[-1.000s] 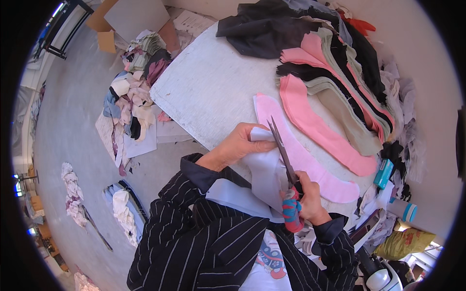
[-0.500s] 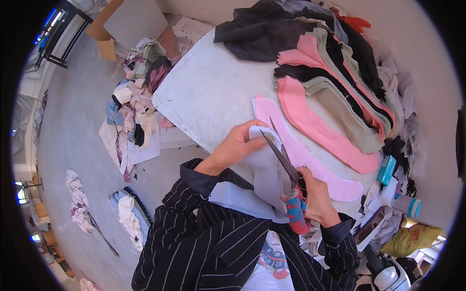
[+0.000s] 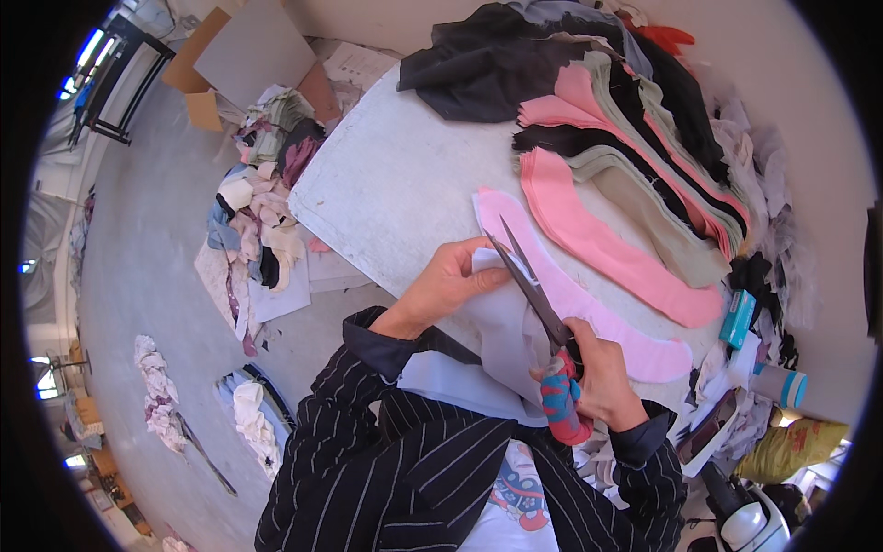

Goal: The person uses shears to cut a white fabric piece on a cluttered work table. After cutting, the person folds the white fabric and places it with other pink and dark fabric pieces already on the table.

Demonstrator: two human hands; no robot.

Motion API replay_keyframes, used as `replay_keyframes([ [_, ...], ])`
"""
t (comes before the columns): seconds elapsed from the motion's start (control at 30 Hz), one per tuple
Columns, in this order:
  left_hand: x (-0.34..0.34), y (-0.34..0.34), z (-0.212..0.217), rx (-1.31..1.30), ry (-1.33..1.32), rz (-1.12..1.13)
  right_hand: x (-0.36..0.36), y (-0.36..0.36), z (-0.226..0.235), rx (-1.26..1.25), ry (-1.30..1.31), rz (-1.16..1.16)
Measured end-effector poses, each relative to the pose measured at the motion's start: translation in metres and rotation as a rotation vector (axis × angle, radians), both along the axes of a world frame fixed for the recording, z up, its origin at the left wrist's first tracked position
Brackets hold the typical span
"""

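My left hand point(image 3: 451, 281) pinches the top edge of a pale lilac-white fabric piece point(image 3: 506, 322), thumb in front and fingers behind. The cloth hangs down toward my lap. My right hand point(image 3: 600, 375) is wrapped round the handles of large scissors point(image 3: 538, 294), which are bound in red and blue cloth. Their dark blades point up and to the left, slightly parted, close by the cloth's upper edge and my left fingertips. Behind them a curved pale pink fabric piece point(image 3: 589, 308) lies flat on the white table point(image 3: 368, 184).
A stack of coral-pink curved pieces point(image 3: 607, 248) and grey-green pieces point(image 3: 658, 230) lie on the table. Black cloth point(image 3: 469, 69) is heaped at the back. A teal box point(image 3: 738, 318) stands at right among scraps. Fabric scraps point(image 3: 262, 221) and a cardboard box point(image 3: 248, 55) are on the floor at left.
The scissor blades have drawn a little closer together and shifted slightly left against the cloth's edge. My left hand keeps its pinch, moved slightly. The whole view has turned a little.
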State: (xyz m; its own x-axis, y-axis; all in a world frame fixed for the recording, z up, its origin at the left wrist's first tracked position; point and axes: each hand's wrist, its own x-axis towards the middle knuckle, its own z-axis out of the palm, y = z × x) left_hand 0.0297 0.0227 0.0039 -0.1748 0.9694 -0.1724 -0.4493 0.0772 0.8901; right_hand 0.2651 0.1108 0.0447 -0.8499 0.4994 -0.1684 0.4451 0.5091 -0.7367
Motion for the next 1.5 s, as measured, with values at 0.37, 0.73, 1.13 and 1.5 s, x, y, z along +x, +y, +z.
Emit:
replay_keyframes([
  [0.37, 0.004, -0.003, 0.005, -0.006, -0.058, -0.033, 0.016, -0.004, -0.025, -0.227, 0.169, -0.056],
  [0.73, 0.009, -0.012, 0.013, 0.096, 0.139, 0.005, 0.007, -0.005, -0.01, -0.069, 0.109, 0.016],
  [1.13, 0.013, -0.014, 0.009, 0.151, 0.08, 0.008, 0.01, -0.012, -0.006, -0.138, 0.108, -0.005],
  [1.5, 0.017, -0.02, 0.012, 0.09, 0.0, 0.052, 0.011, -0.012, -0.013, -0.147, 0.186, 0.0],
])
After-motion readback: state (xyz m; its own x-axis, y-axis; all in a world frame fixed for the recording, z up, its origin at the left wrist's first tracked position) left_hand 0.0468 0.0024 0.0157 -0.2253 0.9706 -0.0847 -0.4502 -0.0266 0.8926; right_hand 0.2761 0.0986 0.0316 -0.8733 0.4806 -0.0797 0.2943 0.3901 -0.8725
